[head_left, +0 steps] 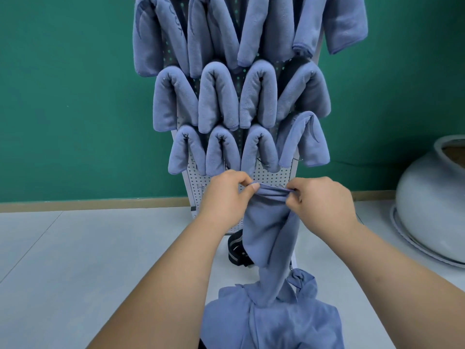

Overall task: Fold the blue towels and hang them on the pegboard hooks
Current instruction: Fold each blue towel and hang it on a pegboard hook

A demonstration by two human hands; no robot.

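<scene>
Both hands — left hand [224, 195] and right hand [320, 201] — pinch the top edge of a blue towel [266, 233] in their fingers [254, 187], lifting it off the heap [271, 321] on the near floor, apparently to fold it for the pegboard [271, 172] beyond — three rows already hung.

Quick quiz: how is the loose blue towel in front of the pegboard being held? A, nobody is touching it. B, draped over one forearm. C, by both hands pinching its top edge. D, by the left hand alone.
C: the left hand and the right hand each pinch the top edge of the towel, which hangs down to the pile below.
</scene>
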